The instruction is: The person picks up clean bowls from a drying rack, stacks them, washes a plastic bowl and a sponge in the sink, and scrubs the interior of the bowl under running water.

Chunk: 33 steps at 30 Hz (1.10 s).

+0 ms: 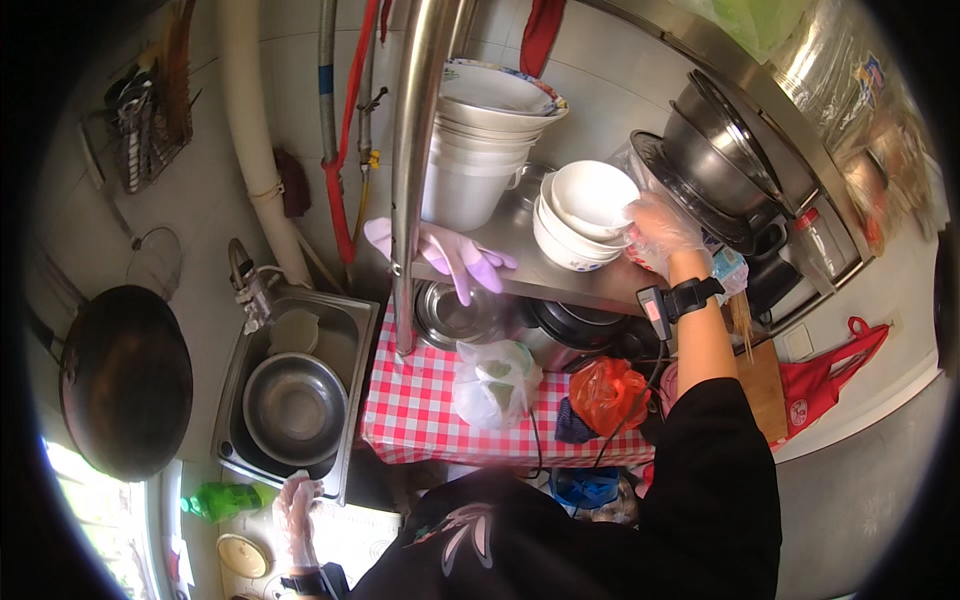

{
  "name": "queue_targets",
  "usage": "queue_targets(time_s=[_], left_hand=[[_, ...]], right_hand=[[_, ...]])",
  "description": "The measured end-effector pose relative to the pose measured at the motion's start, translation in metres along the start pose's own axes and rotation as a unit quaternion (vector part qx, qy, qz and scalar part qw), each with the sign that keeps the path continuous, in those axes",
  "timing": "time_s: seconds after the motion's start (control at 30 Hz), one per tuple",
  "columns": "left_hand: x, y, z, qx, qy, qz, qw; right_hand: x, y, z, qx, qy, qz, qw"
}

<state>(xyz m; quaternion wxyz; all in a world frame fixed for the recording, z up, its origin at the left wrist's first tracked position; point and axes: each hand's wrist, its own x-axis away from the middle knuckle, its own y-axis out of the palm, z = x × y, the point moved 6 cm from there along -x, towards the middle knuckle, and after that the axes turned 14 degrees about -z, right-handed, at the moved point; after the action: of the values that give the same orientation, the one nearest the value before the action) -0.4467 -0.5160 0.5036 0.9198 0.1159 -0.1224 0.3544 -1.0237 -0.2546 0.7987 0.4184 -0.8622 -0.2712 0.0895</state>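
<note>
My right hand (664, 225), in a clear plastic glove, is at the right rim of a stack of white bowls (574, 247) on a steel shelf (517, 274). Its fingers touch the top bowl (596, 196); whether they grip it is not plain. My left hand (298, 499), gloved too, hangs by the near edge of the steel sink (360, 360), its fingers loosely curled with nothing visible in them. In the sink lie a metal basin (296, 409) and a pale piece (294, 332) under the tap (255, 300).
White buckets with a patterned bowl (499, 94) and a purple rubber glove (457, 255) occupy the shelf's left. Steel pots (712, 150) stand to the right. Below, a checked cloth (409, 397) bears plastic bags (496, 382). A wok (127, 382) hangs left, above a green bottle (225, 501).
</note>
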Motion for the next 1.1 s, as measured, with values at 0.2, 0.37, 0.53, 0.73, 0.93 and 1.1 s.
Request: queue_targets(time_s=[0.2, 0.37, 0.53, 0.73, 0.93, 1.1], left_hand=[[-0.059, 0.06, 0.053, -0.072, 0.034, -0.109, 0.991], [-0.075, 0.124, 0.076, -0.016, 0.004, -0.216, 0.976], [-0.1, 0.157, 0.084, -0.098, 0.003, -0.299, 0.949], [-0.121, 0.182, 0.09, -0.107, 0.048, -0.286, 0.951], [-0.125, 0.194, 0.077, -0.079, 0.005, -0.297, 0.952], [-0.123, 0.188, 0.067, -0.069, -0.013, -0.294, 0.953]], right_hand=[[0.009, 0.017, -0.013, -0.009, 0.023, -0.064, 0.998], [0.023, 0.015, -0.023, 0.171, -0.063, 0.055, 0.982], [0.032, 0.023, -0.008, -0.104, -0.127, -0.037, 0.986], [0.015, 0.024, 0.001, -0.076, -0.13, 0.023, 0.988], [0.014, 0.018, 0.001, 0.087, -0.198, 0.06, 0.974], [0.018, 0.017, -0.003, 0.083, -0.198, 0.092, 0.972]])
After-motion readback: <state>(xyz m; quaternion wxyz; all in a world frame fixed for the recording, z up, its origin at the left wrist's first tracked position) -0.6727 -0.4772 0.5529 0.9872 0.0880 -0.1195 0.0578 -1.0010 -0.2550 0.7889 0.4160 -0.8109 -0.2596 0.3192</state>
